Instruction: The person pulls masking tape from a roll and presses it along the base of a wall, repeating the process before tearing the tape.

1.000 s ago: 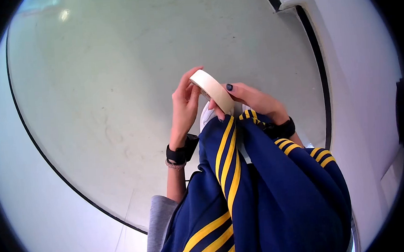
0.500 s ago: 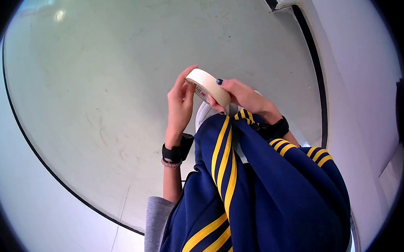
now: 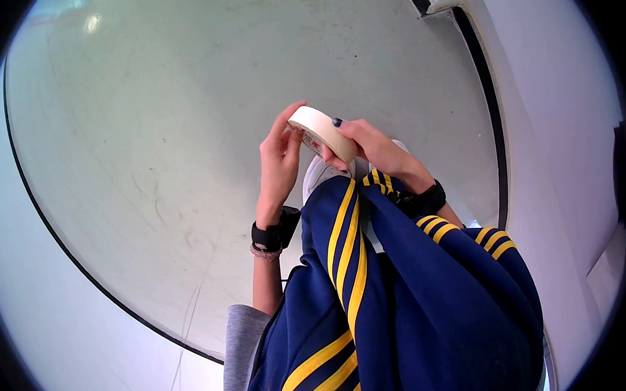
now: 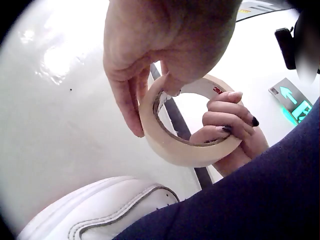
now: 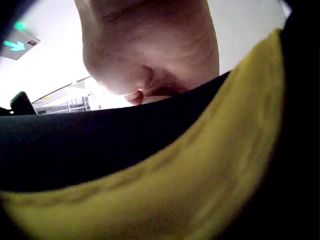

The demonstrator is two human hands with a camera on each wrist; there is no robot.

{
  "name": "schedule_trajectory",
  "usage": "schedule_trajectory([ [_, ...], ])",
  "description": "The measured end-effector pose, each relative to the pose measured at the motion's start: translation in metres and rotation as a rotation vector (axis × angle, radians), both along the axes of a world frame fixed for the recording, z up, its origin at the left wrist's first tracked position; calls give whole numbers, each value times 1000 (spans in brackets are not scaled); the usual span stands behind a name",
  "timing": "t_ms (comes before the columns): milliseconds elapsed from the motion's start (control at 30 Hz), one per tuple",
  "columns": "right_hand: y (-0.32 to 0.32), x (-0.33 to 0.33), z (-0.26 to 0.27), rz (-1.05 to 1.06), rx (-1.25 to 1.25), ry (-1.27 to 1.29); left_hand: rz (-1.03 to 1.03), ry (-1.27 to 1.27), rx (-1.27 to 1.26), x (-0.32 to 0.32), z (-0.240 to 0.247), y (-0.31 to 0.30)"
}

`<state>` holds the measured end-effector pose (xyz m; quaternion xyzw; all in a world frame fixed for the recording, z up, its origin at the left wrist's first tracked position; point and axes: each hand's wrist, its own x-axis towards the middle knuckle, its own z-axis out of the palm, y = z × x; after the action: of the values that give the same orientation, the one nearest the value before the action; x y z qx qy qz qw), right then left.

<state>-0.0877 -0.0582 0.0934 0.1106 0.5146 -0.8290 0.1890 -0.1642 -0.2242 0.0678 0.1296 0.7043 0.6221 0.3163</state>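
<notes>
A cream roll of masking tape (image 3: 327, 130), with red lettering inside its core, is held up between both hands above the shoes. My left hand (image 3: 278, 162) pinches its far left side, thumb inside the ring and fingers outside. On the near right side, my right hand (image 3: 384, 149) grips it with the dark-nailed thumb on the outer face and fingers curled through the hole. The left wrist view shows the tape (image 4: 170, 150) with its open centre and those curled fingers (image 4: 227, 117). In the right wrist view, trouser cloth hides most of the right hand (image 5: 150, 50).
Navy trousers (image 3: 443, 288) with yellow stripes cover the bent legs just below the hands. A white shoe (image 4: 115, 205) stands on the grey floor (image 3: 183, 96). White wall (image 3: 547, 115) with a dark skirting runs along the right. A green exit sign (image 4: 295, 102) shows farther off.
Over the first half second, the hands and tape shifted slightly left in view and the ring tilted, showing more of its core. Since then the right thumb has moved slightly up along the tape.
</notes>
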Motion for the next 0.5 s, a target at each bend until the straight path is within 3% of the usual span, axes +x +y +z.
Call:
schedule_trajectory([
  [200,-4,2,-2,-63,-70,36,-7,-17,-12,-2,5,1],
  [400,-4,-9,-9,-50,82,-29,-8,-36,10,-13,-6,4],
  [500,-5,-7,-16,-114,-25,35,-33,-42,-14,-12,-9,4],
])
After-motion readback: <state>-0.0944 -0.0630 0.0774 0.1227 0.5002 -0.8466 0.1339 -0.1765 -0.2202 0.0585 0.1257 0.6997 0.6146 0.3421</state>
